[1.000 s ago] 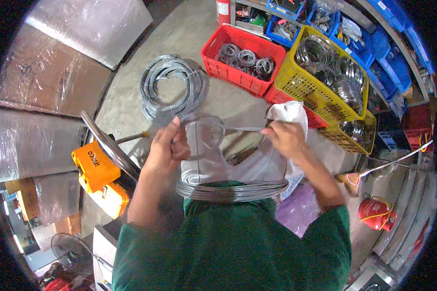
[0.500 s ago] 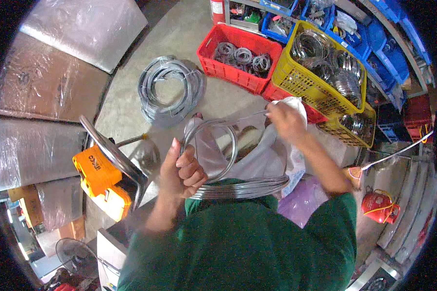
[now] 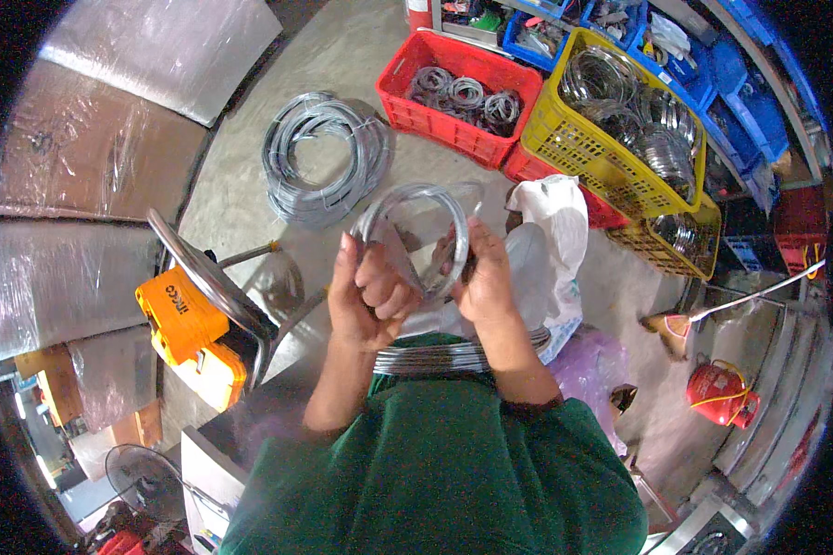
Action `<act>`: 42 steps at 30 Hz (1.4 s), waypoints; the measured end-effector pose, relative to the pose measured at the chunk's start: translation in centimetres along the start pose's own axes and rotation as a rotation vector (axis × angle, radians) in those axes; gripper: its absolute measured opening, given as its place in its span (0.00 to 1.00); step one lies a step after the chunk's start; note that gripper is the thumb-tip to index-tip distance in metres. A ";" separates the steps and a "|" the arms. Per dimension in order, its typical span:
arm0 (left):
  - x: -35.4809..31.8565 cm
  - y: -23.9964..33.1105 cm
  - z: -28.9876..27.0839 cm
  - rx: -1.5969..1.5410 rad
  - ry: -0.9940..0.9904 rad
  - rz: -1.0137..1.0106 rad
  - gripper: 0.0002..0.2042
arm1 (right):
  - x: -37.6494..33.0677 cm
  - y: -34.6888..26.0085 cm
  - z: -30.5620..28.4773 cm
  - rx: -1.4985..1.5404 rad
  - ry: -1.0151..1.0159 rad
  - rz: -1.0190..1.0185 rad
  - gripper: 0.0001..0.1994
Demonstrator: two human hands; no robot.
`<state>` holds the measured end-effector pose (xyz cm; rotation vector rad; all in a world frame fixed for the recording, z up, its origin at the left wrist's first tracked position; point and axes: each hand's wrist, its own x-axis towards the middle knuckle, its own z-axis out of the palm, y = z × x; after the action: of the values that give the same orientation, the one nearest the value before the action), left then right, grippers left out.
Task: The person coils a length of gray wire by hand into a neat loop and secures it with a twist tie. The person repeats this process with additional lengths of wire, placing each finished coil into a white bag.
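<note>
Dark green cloth, the person's shirt [image 3: 435, 462], fills the lower middle of the view. Just ahead of it, at the waist, lies a wire bundle [image 3: 435, 359], its grey strands running side by side beneath the forearms. Beyond that, the small wire coil [image 3: 416, 192] is held up between the two hands, over the lap. The left hand [image 3: 377, 289] is curled into a fist on the coil's left lower side, thumb pointing up and fingers folded in around the strands. The right hand [image 3: 481, 273] closes on the opposite side, its thumb upright along the wire; its fingertips are partly hidden behind the coil.

To the right of the lap sit a white sack [image 3: 555, 217] and a purple plastic bag [image 3: 588, 375]. To the left, an orange case [image 3: 180, 310] stands beside a bent metal tube [image 3: 199, 264].

Farther forward on the concrete floor [image 3: 241, 176] lies a large wire coil [image 3: 372, 153], tied in places. Past it, a red crate [image 3: 449, 116] holds small coils, and next to it a yellow crate [image 3: 611, 176] is heaped with shiny ones. Blue bins [image 3: 750, 102] line a rack behind the crates.
</note>
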<state>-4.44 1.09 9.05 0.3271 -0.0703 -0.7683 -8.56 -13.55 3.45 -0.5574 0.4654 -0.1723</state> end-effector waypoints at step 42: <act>1.3 1.8 -0.3 0.232 0.279 -0.043 0.25 | -4.3 -9.0 -5.1 -1.808 -0.505 -0.891 0.15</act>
<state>-2.20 1.46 9.22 0.6549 0.1119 -0.7519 -15.08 -22.31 6.17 -2.5093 -0.3140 -0.4259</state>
